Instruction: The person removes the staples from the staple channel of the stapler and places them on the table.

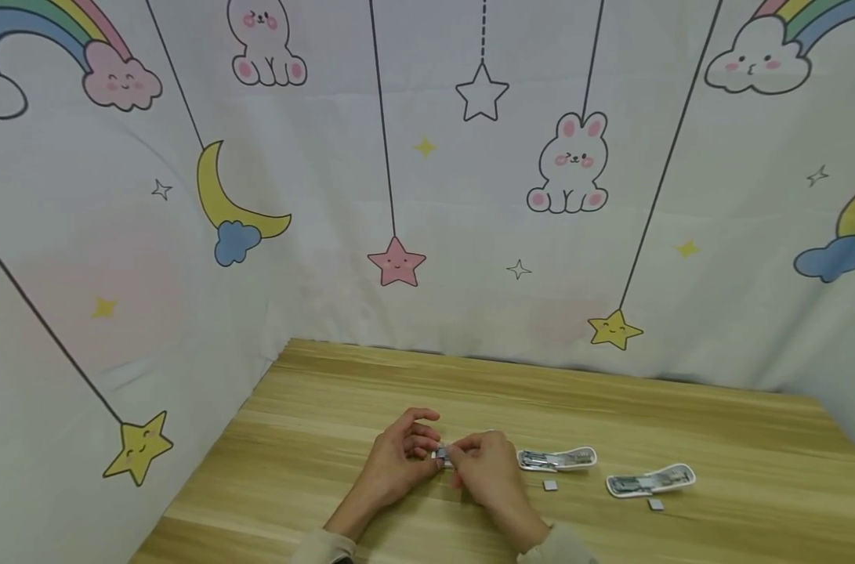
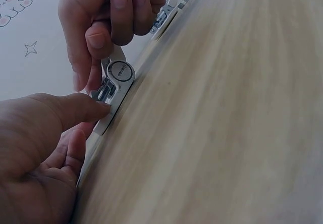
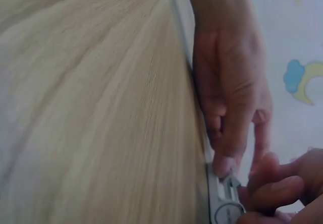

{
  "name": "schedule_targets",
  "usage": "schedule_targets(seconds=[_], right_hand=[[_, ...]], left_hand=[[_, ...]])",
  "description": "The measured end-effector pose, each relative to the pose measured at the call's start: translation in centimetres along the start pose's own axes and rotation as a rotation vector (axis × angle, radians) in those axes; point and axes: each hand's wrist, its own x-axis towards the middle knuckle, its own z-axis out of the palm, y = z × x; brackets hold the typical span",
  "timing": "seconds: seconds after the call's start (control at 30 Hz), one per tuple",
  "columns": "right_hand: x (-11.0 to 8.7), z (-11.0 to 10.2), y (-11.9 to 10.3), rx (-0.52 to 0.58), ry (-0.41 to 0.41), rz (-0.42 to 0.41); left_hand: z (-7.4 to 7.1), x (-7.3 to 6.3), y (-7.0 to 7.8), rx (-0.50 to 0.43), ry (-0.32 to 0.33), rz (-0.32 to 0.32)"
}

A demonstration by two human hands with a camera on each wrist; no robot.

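A small white stapler (image 2: 117, 103) lies opened on the table, with a round badge at its hinge. My left hand (image 1: 395, 462) grips its front end, thumb (image 2: 98, 108) along the near side and the other fingers behind. From the hinge side, my right hand (image 1: 487, 466) reaches over the open channel. Its thumb and forefinger pinch a small grey strip of staples (image 3: 234, 181) at the channel, largely covered by the fingers. In the head view both hands hide most of this stapler.
To the right lie two more opened white staplers, one nearer (image 1: 557, 459) and one farther (image 1: 650, 480). A short strip of staples (image 1: 550, 486) sits before the nearer, another (image 1: 656, 505) before the farther. A printed curtain (image 1: 455, 313) hangs behind the wooden table (image 1: 314, 392).
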Motion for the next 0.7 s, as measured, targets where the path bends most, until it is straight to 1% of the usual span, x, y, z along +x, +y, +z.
schedule_targets(seconds=[0.27, 0.43, 0.5, 0.57, 0.63, 0.7], right_hand=[[0.2, 0.9, -0.1, 0.001, 0.098, 0.069], [0.0, 0.8, -0.2, 0.054, 0.142, 0.070], [-0.3, 0.5, -0.2, 0.081, 0.146, 0.060], [-0.7, 0.1, -0.2, 0.111, 0.131, 0.058], [-1.1, -0.4, 0.0, 0.132, 0.109, 0.051], [-1.7, -1.0, 0.3, 0.162, 0.079, 0.065]], left_hand=[[0.1, 0.1, -0.1, 0.012, 0.001, 0.009], [0.1, 0.1, -0.2, 0.009, -0.003, 0.008], [0.0, 0.1, -0.2, 0.009, -0.002, 0.012], [0.0, 0.1, -0.2, 0.010, 0.001, 0.014], [0.1, 0.1, -0.2, 0.009, 0.003, 0.016], [0.1, 0.1, -0.2, 0.007, 0.003, 0.015]])
